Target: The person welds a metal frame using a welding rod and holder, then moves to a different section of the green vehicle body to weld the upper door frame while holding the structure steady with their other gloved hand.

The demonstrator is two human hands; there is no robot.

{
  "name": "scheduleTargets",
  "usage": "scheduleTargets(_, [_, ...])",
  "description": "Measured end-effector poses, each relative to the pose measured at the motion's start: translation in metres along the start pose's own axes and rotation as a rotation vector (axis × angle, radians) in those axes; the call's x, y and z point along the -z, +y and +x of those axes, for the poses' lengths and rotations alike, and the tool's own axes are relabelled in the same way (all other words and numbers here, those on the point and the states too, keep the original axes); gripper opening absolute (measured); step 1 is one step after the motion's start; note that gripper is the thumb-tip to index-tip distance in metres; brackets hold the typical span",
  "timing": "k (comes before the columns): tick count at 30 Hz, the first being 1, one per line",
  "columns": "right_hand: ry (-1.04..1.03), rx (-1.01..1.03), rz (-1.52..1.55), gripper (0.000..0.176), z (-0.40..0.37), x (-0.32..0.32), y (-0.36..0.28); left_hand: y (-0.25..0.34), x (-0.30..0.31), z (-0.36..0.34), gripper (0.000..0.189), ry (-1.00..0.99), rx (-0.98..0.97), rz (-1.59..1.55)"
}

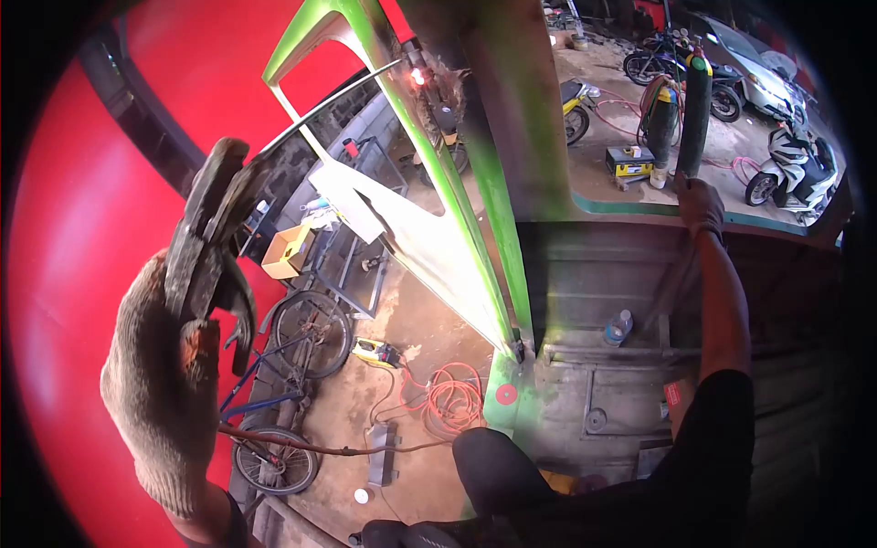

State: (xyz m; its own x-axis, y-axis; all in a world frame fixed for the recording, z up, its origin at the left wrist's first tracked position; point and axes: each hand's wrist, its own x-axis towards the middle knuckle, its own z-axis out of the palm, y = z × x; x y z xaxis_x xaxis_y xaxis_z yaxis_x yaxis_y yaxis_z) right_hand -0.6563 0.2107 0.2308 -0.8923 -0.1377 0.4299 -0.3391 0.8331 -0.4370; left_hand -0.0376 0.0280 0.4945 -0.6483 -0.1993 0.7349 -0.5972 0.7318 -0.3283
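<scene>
My left hand (160, 384), in a thick knitted glove, is closed around a worn welding electrode holder (196, 237). A long thin welding rod (333, 100) runs from its jaws up to the rusty, scorched pillar (438, 87) beside the green and white vehicle door (393, 215). A small bright orange glow shows near the rod's far end. My right hand (702, 208), apparently bare, grips the green-edged window ledge (621, 208) of the vehicle body; its fingertips are partly hidden. A brown cable (347, 450) passes below the left hand.
Below on the floor are a coiled orange hose (452, 402), a yellow machine (376, 353), a bicycle (311, 338) and a cardboard box (288, 251). A plastic bottle (618, 327) lies inside the vehicle body. Gas cylinders (696, 119) and motorbikes (795, 169) stand beyond the window.
</scene>
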Motion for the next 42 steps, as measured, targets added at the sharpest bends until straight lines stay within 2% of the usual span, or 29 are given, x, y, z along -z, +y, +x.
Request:
scheduleTargets(4, [-0.012,0.002,-0.006,0.057,0.006,-0.004,0.005,0.014,0.003,0.012,0.059,-0.026,0.021,-0.021])
scheduleTargets(9, [-0.022,-0.002,-0.027,0.059,0.005,-0.005,0.003,0.022,0.006,0.019,0.056,-0.063,0.047,-0.010])
scheduleTargets(11, [-0.033,-0.021,-0.050,0.060,0.021,-0.025,0.016,0.021,0.006,0.019,0.055,-0.073,0.039,-0.022])
scheduleTargets(13, [-0.048,-0.013,-0.041,0.060,0.012,-0.014,0.009,0.019,0.006,0.018,0.040,-0.136,0.077,-0.232])
scheduleTargets(14, [-0.040,-0.008,-0.033,0.059,0.008,-0.009,0.006,0.019,0.006,0.017,0.040,-0.139,0.079,-0.235])
scheduleTargets(17, [-0.046,-0.018,-0.047,0.059,0.013,-0.014,0.010,0.020,0.005,0.016,0.039,-0.143,0.119,-0.185])
scheduleTargets(19, [0.005,0.019,-0.015,0.059,0.013,-0.018,0.014,0.022,0.005,0.014,0.040,-0.094,0.077,-0.024])
scheduleTargets(20, [0.004,0.049,-0.021,0.059,0.014,-0.019,0.016,0.019,0.001,0.013,0.053,-0.017,0.027,-0.012])
scheduleTargets(23, [0.026,0.018,0.002,0.058,0.007,-0.011,0.008,0.015,0.001,0.013,0.054,0.021,-0.035,-0.017])
scheduleTargets(24, [0.024,0.018,0.001,0.058,0.006,-0.010,0.008,0.013,0.003,0.012,0.054,0.019,-0.036,-0.018])
scheduleTargets(26, [0.025,0.017,-0.014,0.058,0.007,-0.010,0.007,0.010,0.005,0.010,0.039,-0.064,0.022,-0.001])
scheduleTargets(33, [0.027,0.029,-0.018,0.056,0.009,-0.012,0.009,0.013,0.007,0.013,0.040,-0.073,0.043,0.024])
scheduleTargets(36, [0.039,0.023,-0.007,0.056,0.007,-0.011,0.007,0.013,0.004,0.013,0.043,-0.040,-0.010,0.031])
scheduleTargets(42, [0.009,0.008,-0.021,0.055,0.008,-0.009,0.006,0.017,0.005,0.014,0.047,-0.075,0.063,0.038])
